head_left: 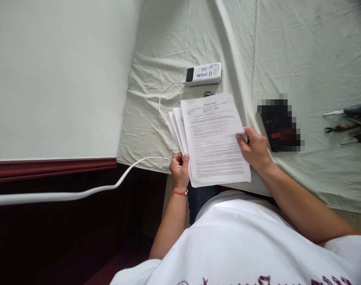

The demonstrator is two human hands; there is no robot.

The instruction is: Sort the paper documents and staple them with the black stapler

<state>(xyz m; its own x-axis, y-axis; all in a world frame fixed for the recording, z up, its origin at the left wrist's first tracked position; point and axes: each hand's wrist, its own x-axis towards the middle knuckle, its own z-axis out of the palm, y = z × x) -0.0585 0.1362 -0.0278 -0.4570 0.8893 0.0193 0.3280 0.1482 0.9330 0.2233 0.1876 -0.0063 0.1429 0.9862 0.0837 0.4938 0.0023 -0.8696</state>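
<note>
Several printed paper sheets [216, 142] are fanned out over the front edge of the cloth-covered table, the top one showing dense text. My left hand [180, 169] pinches the sheets at their lower left side, thumb on top. At the right edge of the top sheet, my right hand [254, 147] grips the paper between thumb and fingers. Beyond the papers lies a white power bank [204, 74] with a dark display end and a white cable. A small dark object [208, 94] shows partly behind the top sheet.
A black phone-like object [276, 124], partly pixelated, lies right of my right hand. Keys [358, 122] rest at the far right on the pale cloth [325, 174]. A thick white cable [103, 189] crosses from the left. A white surface [55, 79] with a dark red edge stands at left.
</note>
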